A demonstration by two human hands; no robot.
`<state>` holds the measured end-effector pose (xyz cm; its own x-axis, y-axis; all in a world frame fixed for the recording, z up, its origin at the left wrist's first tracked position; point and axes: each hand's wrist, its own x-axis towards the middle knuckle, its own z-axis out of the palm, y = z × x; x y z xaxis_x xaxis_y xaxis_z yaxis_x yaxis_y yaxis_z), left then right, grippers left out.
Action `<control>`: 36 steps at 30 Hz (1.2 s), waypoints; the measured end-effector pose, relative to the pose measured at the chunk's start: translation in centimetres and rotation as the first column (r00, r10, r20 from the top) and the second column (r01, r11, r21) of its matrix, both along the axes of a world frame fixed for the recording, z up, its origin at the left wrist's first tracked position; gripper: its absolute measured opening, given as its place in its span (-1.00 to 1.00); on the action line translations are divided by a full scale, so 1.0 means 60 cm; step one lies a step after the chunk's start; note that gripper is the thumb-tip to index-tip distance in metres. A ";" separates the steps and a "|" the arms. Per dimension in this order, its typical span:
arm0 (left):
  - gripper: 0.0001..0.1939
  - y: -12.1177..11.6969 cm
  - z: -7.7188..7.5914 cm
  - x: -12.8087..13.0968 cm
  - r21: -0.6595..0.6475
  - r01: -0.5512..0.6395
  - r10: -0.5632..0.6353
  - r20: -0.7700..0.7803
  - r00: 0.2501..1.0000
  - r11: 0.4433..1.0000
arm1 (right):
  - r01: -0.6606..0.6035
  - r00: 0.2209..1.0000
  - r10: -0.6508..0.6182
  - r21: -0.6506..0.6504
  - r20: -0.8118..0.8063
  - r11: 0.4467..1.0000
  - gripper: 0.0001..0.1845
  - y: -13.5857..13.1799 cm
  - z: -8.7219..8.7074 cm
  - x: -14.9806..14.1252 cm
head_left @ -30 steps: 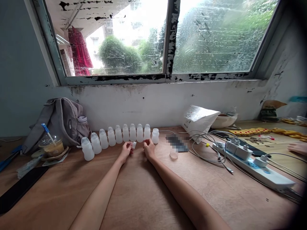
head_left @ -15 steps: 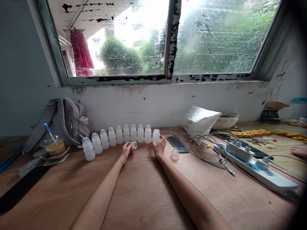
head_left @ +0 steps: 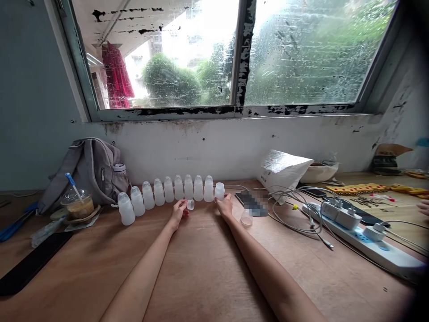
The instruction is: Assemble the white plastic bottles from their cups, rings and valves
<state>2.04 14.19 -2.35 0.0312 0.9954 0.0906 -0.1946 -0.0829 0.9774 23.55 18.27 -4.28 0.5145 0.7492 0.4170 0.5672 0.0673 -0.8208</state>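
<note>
A curved row of frosted white baby bottles with clear domed tops stands upright on the table. At its right end is an open-topped baby bottle without a dome. My right hand is closed round the lower part of this bottle; some fingertips are hidden. Left of it, my left hand pinches a small clear cap by its side, just in front of the row. A clear domed cover lies on the table to the right of my right hand.
A phone, a silver pouch and tangled cables lie right, beside a white power strip. Left are a grey backpack, a drink cup and a black flat object. Another person's hand shows far right.
The view has shifted slightly, so everything sits a little further right. My right hand's fingers have come lower on the open bottle. The left hand still pinches the cap.
</note>
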 end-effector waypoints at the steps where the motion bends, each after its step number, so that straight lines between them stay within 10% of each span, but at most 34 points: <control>1: -0.71 0.000 0.000 0.000 -0.003 -0.004 0.004 0.004 1.000 1.000 | 0.009 1.000 -0.009 0.003 0.004 1.000 -0.54 -0.003 0.000 -0.001; 8: -0.67 0.001 -0.001 0.001 -0.031 -0.024 0.026 0.039 0.999 0.999 | -0.008 0.985 -0.030 0.222 0.169 0.975 -0.53 -0.026 0.018 -0.009; 18: -0.57 0.000 0.001 -0.006 -0.042 -0.032 0.036 0.084 0.996 0.999 | -0.485 0.734 0.253 0.224 0.630 0.845 -0.51 -0.056 0.018 -0.074; 36: -0.53 0.000 0.004 -0.006 -0.043 -0.073 0.076 0.096 0.992 0.996 | -0.531 0.638 0.234 0.200 0.733 0.823 -0.45 -0.054 0.014 -0.074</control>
